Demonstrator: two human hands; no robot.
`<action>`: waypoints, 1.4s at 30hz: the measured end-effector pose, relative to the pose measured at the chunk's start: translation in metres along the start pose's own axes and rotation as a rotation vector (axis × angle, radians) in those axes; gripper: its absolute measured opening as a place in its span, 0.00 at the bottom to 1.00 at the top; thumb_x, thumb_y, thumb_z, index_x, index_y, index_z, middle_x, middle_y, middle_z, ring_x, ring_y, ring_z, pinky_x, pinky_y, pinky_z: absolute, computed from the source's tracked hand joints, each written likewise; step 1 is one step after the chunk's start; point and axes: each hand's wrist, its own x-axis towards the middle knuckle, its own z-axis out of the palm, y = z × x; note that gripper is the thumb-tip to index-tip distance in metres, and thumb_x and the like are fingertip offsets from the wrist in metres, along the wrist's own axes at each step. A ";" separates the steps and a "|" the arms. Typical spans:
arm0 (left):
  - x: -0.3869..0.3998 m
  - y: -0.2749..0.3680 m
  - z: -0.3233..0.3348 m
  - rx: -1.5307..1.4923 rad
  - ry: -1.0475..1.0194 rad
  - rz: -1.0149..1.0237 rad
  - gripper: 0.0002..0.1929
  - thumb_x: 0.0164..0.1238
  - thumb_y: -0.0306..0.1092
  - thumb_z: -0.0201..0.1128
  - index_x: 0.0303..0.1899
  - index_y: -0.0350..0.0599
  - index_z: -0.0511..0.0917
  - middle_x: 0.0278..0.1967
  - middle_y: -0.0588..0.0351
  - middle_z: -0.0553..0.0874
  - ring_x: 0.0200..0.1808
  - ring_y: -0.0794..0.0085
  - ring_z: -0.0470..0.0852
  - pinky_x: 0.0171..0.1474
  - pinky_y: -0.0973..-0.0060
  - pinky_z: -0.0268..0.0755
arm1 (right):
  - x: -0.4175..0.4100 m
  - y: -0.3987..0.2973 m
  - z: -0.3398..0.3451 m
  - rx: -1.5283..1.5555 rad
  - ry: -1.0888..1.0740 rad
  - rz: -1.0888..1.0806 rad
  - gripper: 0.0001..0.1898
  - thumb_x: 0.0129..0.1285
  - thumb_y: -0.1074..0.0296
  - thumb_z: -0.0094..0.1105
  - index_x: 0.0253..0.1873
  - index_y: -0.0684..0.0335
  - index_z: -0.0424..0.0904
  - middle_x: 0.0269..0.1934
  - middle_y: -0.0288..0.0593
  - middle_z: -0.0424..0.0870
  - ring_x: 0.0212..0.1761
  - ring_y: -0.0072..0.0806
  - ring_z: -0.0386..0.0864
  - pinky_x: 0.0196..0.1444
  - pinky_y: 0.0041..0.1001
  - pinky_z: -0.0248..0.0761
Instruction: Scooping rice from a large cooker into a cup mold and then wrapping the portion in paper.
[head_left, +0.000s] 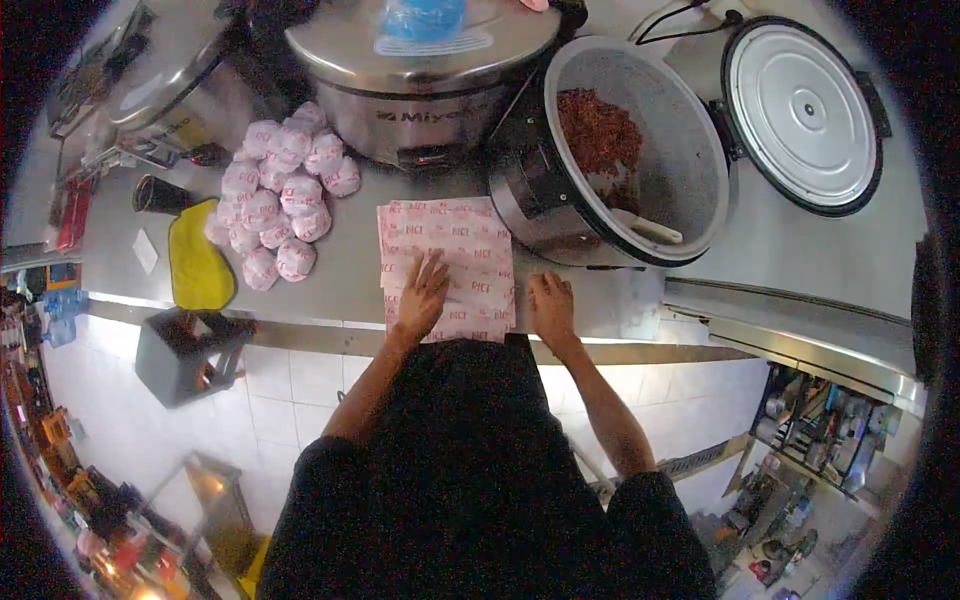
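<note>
Several overlapping sheets of pink printed wrapping paper (450, 262) lie before me at the counter's front edge. My left hand (425, 296) rests flat on the paper, fingers a little apart and holding nothing. Just past the right edge of the sheets is my right hand (551, 304), low over the steel counter with its fingers curled; its fingertips are partly hidden. To the left sits a heap of paper-wrapped balls (281, 195) in the same printed paper. A tilted rice cooker (525, 202) at the right holds reddish-brown rice (596, 135) and a pale serving paddle (652, 226).
The cooker's lid (802, 112) hangs open at the right. Behind the paper stands a closed rice cooker (412, 124) with a blue plastic bag (425, 19) on top. Left of the heap are a yellow cloth (199, 255) and a dark cup (161, 195). A stool (187, 356) stands below.
</note>
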 end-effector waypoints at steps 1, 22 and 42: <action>-0.001 0.000 0.001 -0.003 -0.004 0.002 0.13 0.52 0.23 0.58 0.41 0.38 0.81 0.58 0.50 0.77 0.71 0.56 0.61 0.74 0.47 0.44 | -0.001 -0.018 -0.010 0.166 -0.013 -0.004 0.10 0.51 0.73 0.59 0.38 0.63 0.72 0.37 0.50 0.74 0.43 0.47 0.75 0.48 0.43 0.67; -0.010 -0.061 0.013 -0.324 -0.202 -0.507 0.28 0.62 0.28 0.56 0.66 0.45 0.65 0.58 0.43 0.73 0.54 0.48 0.77 0.49 0.58 0.75 | 0.040 -0.049 0.092 0.055 0.219 -0.056 0.11 0.57 0.67 0.60 0.44 0.62 0.78 0.42 0.48 0.73 0.48 0.43 0.71 0.48 0.40 0.66; 0.045 -0.063 0.000 0.038 -0.853 -0.322 0.13 0.60 0.39 0.59 0.39 0.41 0.80 0.44 0.46 0.82 0.47 0.53 0.79 0.48 0.56 0.75 | 0.069 -0.052 0.069 0.186 -0.254 0.077 0.13 0.51 0.66 0.65 0.41 0.63 0.77 0.35 0.50 0.83 0.40 0.48 0.81 0.42 0.43 0.73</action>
